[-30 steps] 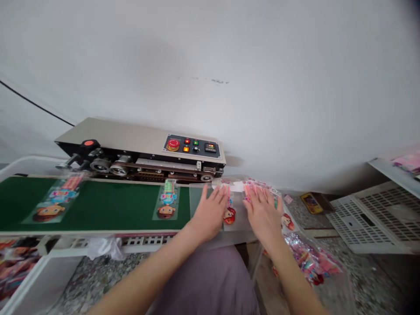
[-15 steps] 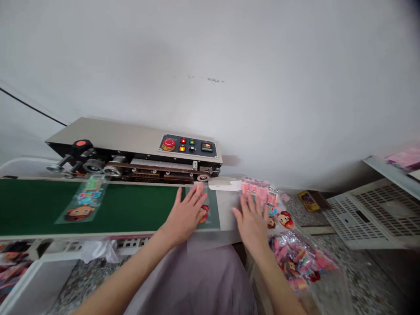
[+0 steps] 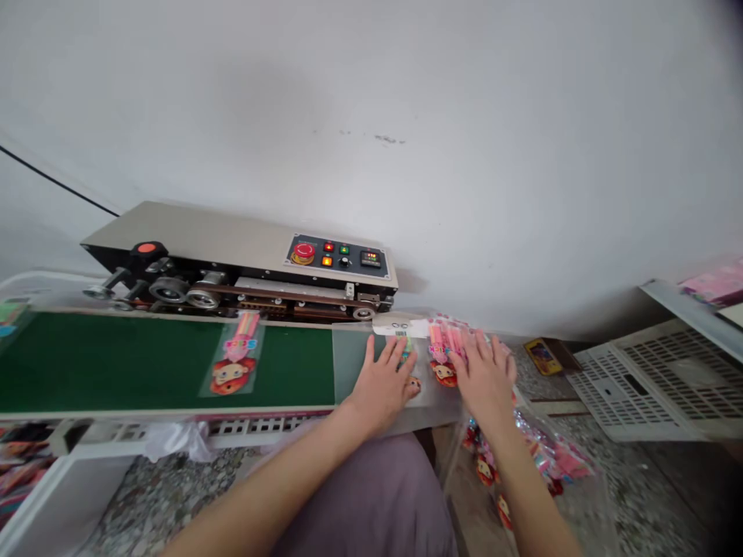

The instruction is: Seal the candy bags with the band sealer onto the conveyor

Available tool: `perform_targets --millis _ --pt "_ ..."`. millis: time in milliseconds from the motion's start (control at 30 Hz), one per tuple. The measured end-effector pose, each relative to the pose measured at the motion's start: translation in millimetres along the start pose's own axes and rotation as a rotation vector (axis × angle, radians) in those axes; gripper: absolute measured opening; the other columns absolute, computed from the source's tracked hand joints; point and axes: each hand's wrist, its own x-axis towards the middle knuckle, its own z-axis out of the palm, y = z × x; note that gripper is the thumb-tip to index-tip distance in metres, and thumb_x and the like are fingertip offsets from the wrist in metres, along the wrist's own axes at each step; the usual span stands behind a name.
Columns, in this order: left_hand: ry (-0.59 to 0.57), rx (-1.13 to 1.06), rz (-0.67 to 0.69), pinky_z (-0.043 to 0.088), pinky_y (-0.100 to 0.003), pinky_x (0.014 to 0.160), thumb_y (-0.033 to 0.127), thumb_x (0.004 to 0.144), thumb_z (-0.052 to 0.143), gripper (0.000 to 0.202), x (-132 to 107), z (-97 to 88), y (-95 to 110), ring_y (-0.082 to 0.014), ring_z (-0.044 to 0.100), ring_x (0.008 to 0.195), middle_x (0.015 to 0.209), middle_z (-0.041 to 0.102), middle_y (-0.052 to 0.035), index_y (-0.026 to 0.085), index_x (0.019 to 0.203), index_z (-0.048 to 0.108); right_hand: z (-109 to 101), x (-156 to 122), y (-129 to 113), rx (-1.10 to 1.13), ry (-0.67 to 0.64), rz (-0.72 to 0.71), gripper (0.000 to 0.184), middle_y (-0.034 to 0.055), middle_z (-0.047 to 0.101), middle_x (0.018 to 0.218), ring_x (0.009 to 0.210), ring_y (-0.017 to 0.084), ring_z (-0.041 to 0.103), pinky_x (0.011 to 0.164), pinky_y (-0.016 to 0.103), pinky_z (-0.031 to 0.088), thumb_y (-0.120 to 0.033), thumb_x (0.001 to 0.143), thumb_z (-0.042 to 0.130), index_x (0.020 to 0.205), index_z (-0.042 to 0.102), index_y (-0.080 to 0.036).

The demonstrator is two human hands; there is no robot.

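Note:
My left hand (image 3: 383, 381) lies flat with fingers spread on a clear packet printed with a cartoon face (image 3: 409, 370), on the grey plate at the right end of the green conveyor belt (image 3: 116, 363). My right hand (image 3: 486, 375) rests palm down, fingers apart, on a stack of the same packets (image 3: 444, 348) just to the right. Another packet (image 3: 235, 362) rides on the belt below the band sealer (image 3: 244, 263).
A clear bag full of packets (image 3: 546, 464) hangs beside my right forearm. White slotted crates (image 3: 650, 379) sit on the floor at the right. A small yellow box (image 3: 542, 356) lies by the wall. More packets lie under the belt at the far left (image 3: 23, 456).
The packet my left hand pushed onto the belt has travelled left along it. My left hand came back right onto a fresh packet, and my right hand shifted onto the stack.

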Motion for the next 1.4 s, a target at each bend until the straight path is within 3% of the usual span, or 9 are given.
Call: perform_targets --millis 133,300,500,633,767,867,1000,1200,1400 --pt "0.013 0.025 -0.031 0.018 -0.069 0.118 0.050 0.104 0.032 0.056 -1.8 6.1 -10.4 -0.0313 0.028 0.150 0.161 0.033 -0.0146 0.019 0.150 0.044 19.2 -3.7 -2.6 -0.022 -0.075 -0.044 0.055 0.0085 0.040 0.159 0.146 0.038 0.030 0.112 0.060 0.030 -0.050 0.100 0.039 0.150 0.046 -0.027" --pt "0.053 0.100 -0.051 0.016 -0.068 0.118 0.047 0.105 0.031 0.053 -20.8 1.1 -34.1 -0.0304 0.029 0.150 0.161 0.034 -0.0126 0.022 0.150 0.045 20.2 -18.2 -57.4 0.088 -0.035 -0.175 0.053 0.0089 0.044 0.156 0.148 0.036 0.028 0.119 0.056 0.020 -0.047 0.102 0.038 0.144 0.054 -0.020" --pt "0.008 0.164 -0.149 0.017 -0.068 0.118 0.041 0.104 0.037 0.049 -42.3 -16.7 -62.5 -0.0322 0.033 0.148 0.159 0.038 -0.0115 0.023 0.148 0.048 2.5 -15.7 -112.4 0.296 -0.059 -0.254 0.052 0.0084 0.043 0.157 0.147 0.032 0.031 0.119 0.052 0.022 -0.044 0.103 0.037 0.148 0.048 -0.020" --pt "0.017 0.174 -0.235 0.016 -0.069 0.118 0.035 0.103 0.041 0.046 -38.1 -28.9 -54.1 -0.0343 0.033 0.147 0.158 0.040 -0.0145 0.018 0.144 0.052 -10.7 -13.3 -75.1 0.236 0.018 -0.251 0.047 0.0057 0.045 0.156 0.147 0.031 0.031 0.121 0.056 0.016 -0.039 0.105 0.032 0.143 0.055 -0.023" --pt "0.030 0.048 -0.054 0.021 -0.065 0.119 0.038 0.105 0.037 0.048 -10.8 -19.2 -15.6 -0.0297 0.032 0.149 0.159 0.038 -0.0130 0.018 0.147 0.048 -1.4 -8.0 -10.5 0.052 0.021 0.004 0.049 0.0094 0.046 0.155 0.146 0.033 0.032 0.118 0.057 0.022 -0.039 0.103 0.035 0.146 0.052 -0.020" --pt "0.023 -0.018 0.037 0.024 -0.068 0.117 0.047 0.104 0.036 0.054 7.3 -2.8 4.3 -0.0309 0.026 0.151 0.162 0.031 -0.0130 0.021 0.151 0.042 12.2 -5.2 1.8 -0.016 -0.068 0.078 0.056 0.0114 0.041 0.158 0.145 0.035 0.033 0.115 0.056 0.028 -0.045 0.102 0.037 0.150 0.045 -0.019" --pt "0.020 0.011 -0.031 0.019 -0.071 0.117 0.050 0.103 0.039 0.055 4.9 7.7 -2.1 -0.0316 0.025 0.151 0.163 0.029 -0.0133 0.022 0.150 0.044 19.1 -7.9 -35.3 -0.001 -0.064 -0.004 0.058 0.0150 0.040 0.157 0.147 0.034 0.030 0.117 0.052 0.023 -0.046 0.102 0.035 0.150 0.045 -0.014" --pt "0.036 0.131 -0.138 0.020 -0.072 0.115 0.044 0.104 0.036 0.051 -27.7 -4.7 -30.0 -0.0321 0.025 0.151 0.164 0.028 -0.0122 0.023 0.150 0.045 5.4 -14.6 -105.6 0.125 -0.109 0.068 0.066 0.0261 0.033 0.158 0.146 0.039 0.032 0.108 0.053 0.033 -0.051 0.101 0.036 0.153 0.038 -0.011" --pt "0.039 0.201 -0.308 0.021 -0.068 0.117 0.037 0.100 0.045 0.049 -44.7 -21.8 -48.7 -0.0380 0.034 0.146 0.158 0.039 -0.0180 0.016 0.143 0.054 -9.1 -21.0 -114.9 0.185 -0.134 -0.020 0.061 0.0177 0.036 0.159 0.147 0.037 0.030 0.110 0.060 0.030 -0.055 0.101 0.034 0.149 0.047 -0.019"
